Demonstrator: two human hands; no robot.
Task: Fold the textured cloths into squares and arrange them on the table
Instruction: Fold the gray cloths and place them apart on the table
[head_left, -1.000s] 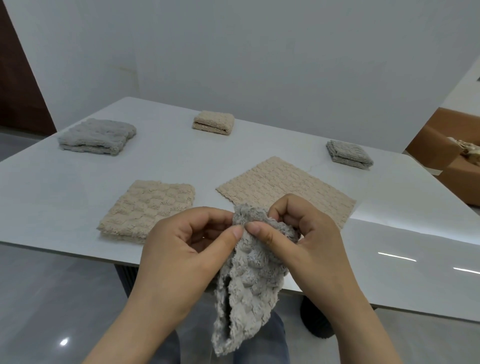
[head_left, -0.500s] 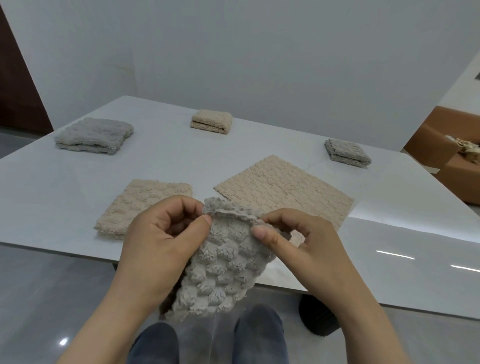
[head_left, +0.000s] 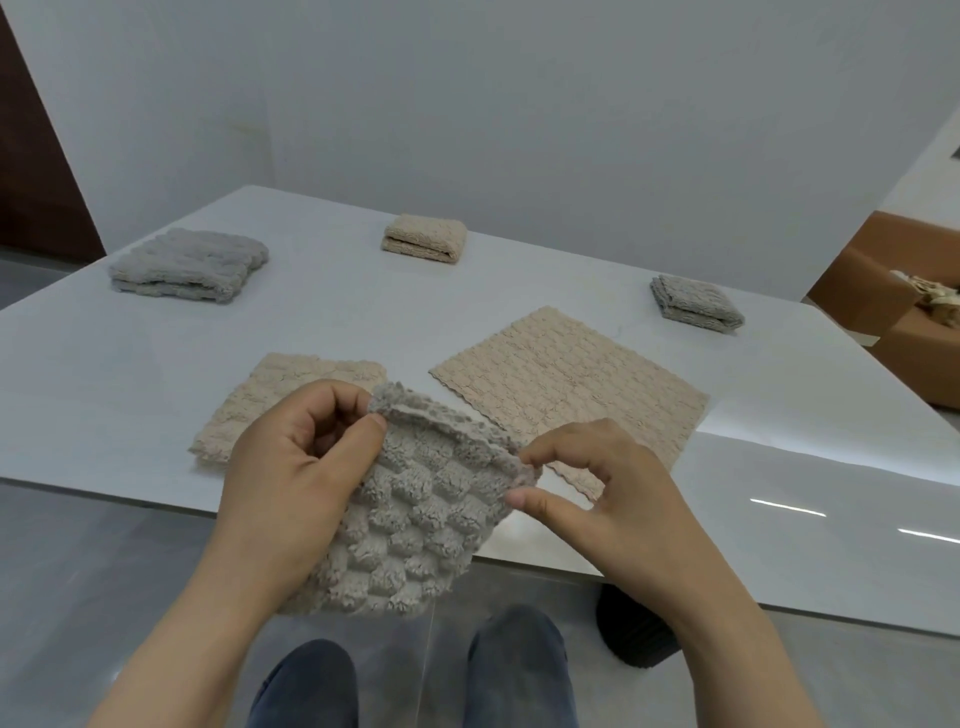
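A grey bobbled cloth (head_left: 415, 519) hangs in front of the table's near edge, held up by its top edge. My left hand (head_left: 296, 478) pinches its top left corner. My right hand (head_left: 597, 493) pinches the top right corner between thumb and forefinger. On the white table (head_left: 104, 374) lie a beige folded cloth (head_left: 280, 395) behind my left hand and a flat, spread beige cloth (head_left: 576, 384) to the right. Three folded cloths sit further back: a grey one (head_left: 189, 265) at the left, a beige one (head_left: 425, 240) in the middle, a small grey one (head_left: 696, 304) at the right.
A white wall stands behind the table. A brown cardboard box (head_left: 893, 301) is off the table's right side. A dark round object (head_left: 634, 629) sits on the floor under the near edge. My knees (head_left: 415, 680) show at the bottom.
The grey cloth hung bunched and narrow between my hands. My hands have moved apart along its top edge, and it now hangs spread out wide.
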